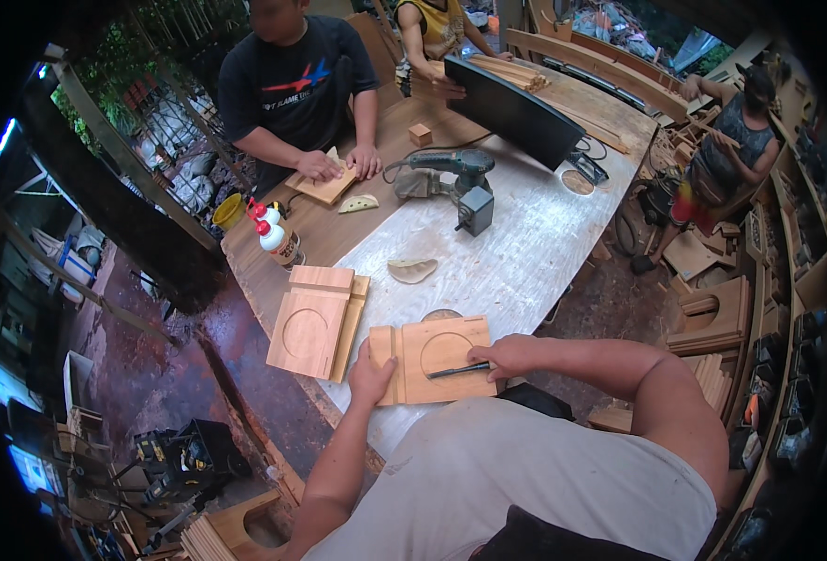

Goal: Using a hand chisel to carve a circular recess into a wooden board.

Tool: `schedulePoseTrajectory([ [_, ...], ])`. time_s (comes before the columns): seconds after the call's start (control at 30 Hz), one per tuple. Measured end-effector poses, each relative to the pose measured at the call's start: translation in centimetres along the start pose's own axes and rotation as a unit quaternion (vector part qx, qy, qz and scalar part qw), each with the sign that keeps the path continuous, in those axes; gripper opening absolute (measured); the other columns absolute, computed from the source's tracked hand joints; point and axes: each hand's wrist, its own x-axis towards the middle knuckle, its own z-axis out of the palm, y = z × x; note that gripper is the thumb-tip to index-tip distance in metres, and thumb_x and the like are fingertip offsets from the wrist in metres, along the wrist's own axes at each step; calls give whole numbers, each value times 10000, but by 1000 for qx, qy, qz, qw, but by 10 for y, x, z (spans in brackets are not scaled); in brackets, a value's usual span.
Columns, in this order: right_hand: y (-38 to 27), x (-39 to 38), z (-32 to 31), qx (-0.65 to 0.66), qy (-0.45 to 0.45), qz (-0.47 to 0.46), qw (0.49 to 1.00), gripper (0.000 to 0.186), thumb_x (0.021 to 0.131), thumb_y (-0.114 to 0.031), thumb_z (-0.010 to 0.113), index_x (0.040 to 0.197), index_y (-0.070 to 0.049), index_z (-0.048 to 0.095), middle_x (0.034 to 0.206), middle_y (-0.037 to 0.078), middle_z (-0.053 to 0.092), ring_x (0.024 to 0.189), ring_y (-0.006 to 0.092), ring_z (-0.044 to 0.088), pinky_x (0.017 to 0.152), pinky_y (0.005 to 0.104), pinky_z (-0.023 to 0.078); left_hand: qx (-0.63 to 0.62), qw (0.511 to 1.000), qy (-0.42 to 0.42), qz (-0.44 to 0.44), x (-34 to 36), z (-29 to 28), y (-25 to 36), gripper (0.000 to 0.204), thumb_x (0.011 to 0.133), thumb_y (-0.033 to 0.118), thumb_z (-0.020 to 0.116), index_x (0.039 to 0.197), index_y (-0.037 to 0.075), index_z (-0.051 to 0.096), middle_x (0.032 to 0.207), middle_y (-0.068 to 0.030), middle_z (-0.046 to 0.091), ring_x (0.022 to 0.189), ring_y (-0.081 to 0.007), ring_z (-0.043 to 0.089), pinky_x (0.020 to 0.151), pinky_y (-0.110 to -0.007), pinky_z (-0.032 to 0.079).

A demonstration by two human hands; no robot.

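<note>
Close to my body I have a light wooden board with a shallow round recess and a groove across its left part. My left hand grips the board's left edge, thumb on top. In my right hand is a slim dark pen-like tool, lying across the lower part of the recess; its exact kind is too small to tell. To the left, similar recessed boards lie stacked at the table's edge. A curved beige piece of sandpaper rests beyond my board.
On the worktable stand red-capped glue bottles, a palm sander, a dark box and a black flat panel. Opposite, a person's hands press on a board. Other people are farther back and at right.
</note>
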Motion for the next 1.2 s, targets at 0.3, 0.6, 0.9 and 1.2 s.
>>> schedulePoseTrajectory([
  [0.3,3,5,2,-3,-2,5,1000,572,901,-307,733,1386,-184,456,1001,192,689,994,413,665,854,502,503,-1,1000,3,10,4,2,-3,765,840,386,746,1488,146,415,1212,-223,686,1121,-403,658,965,-476,508],
  [0.6,13,-10,27,76,34,-37,996,665,923,-401,687,1482,-143,436,1160,233,685,1087,420,654,925,485,508,14,1000,3,12,-3,-3,3,774,844,407,729,1499,148,408,1206,-203,698,1110,-385,668,965,-464,510],
  [0.9,4,-33,59,114,61,-10,992,636,972,-222,576,1546,-105,330,1329,275,591,1195,446,592,991,487,494,85,994,-41,-53,5,3,-10,882,841,500,723,1549,138,341,1287,-227,656,1187,-390,632,1010,-458,492],
  [1.2,-7,-40,59,159,158,-28,974,456,982,-223,601,1418,-109,525,1255,209,655,1131,421,620,942,482,509,54,995,-49,-67,-11,-15,21,914,854,441,706,1584,139,246,1239,-252,673,1151,-405,650,985,-472,502],
])
